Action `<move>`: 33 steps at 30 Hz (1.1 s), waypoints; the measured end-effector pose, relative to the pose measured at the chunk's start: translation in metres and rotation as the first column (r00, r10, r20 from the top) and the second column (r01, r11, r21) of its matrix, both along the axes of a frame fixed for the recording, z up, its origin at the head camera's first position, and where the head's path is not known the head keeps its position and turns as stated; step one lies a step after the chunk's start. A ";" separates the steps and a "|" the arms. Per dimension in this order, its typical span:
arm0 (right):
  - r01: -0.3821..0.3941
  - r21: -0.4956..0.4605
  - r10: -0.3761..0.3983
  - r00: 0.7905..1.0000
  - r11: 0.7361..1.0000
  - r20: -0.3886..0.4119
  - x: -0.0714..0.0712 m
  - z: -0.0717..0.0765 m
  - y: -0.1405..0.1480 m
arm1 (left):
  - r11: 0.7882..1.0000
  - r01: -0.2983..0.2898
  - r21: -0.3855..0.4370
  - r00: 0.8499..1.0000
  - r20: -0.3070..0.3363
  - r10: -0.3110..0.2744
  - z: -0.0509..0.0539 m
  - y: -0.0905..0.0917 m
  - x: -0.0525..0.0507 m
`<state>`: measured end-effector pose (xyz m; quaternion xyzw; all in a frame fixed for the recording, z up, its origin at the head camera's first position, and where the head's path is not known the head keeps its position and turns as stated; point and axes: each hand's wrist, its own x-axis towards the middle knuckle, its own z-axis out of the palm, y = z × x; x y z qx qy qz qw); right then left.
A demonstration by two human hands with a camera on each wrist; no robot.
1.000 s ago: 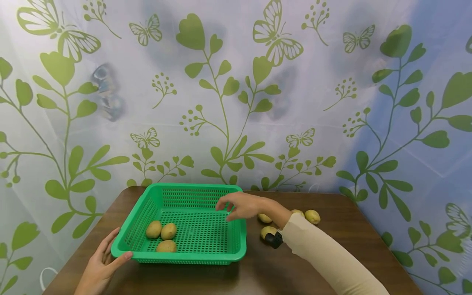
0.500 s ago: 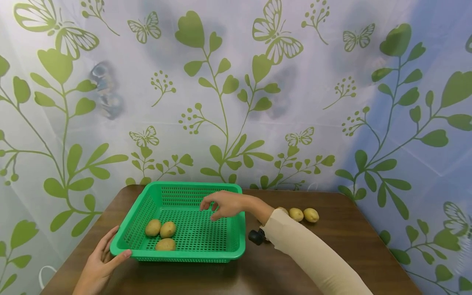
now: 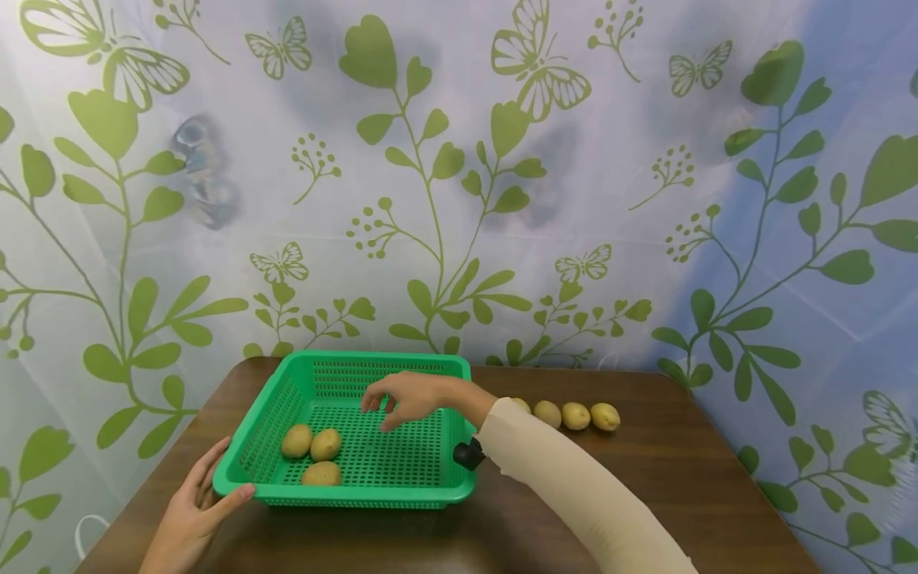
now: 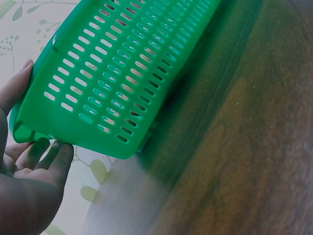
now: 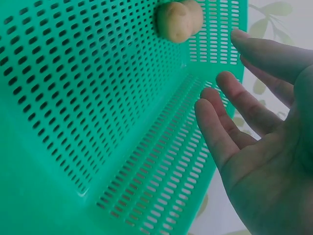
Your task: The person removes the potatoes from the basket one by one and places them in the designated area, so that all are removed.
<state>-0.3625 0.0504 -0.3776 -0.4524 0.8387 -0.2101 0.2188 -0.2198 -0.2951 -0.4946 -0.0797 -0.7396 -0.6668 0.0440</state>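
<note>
A green plastic basket (image 3: 358,496) stands on the brown table, with three potatoes (image 3: 323,473) lying in its left part. My left hand (image 3: 188,510) grips the near left corner of the rim, thumb on top and fingers underneath; the left wrist view shows those curled fingers (image 4: 61,159) under the lip. Over the middle of the basket hovers my right hand (image 3: 410,395), holding nothing, its fingers loosely bent and apart. In the right wrist view, potatoes (image 5: 176,22) lie beyond the fingertips, apart from them.
To the right of the basket, several more potatoes (image 3: 576,416) lie in a row on the brown table (image 3: 688,486), partly behind the right sleeve (image 3: 574,486). A black wrist camera (image 3: 469,454) hangs beside the basket's right rim. A leaf-patterned curtain (image 3: 459,199) rises behind the table.
My right hand has moved left over the basket, still holding nothing. The arm's shift uncovers more of the potato row on the right. My left hand stays on the rim.
</note>
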 end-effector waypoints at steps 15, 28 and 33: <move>-0.007 0.011 0.006 0.997 1.000 0.077 -0.011 -0.021 -0.037 | 0.999 -0.014 -0.040 1.000 0.008 0.014 0.003 0.002 0.003; -0.022 0.082 0.016 0.997 0.996 0.071 -0.020 -0.039 -0.063 | 1.000 -0.012 0.003 1.000 0.009 0.012 0.005 0.003 0.003; -0.041 0.088 0.036 0.998 0.995 0.060 -0.023 -0.053 -0.071 | 1.000 -0.014 0.012 1.000 0.017 0.014 0.004 0.003 0.003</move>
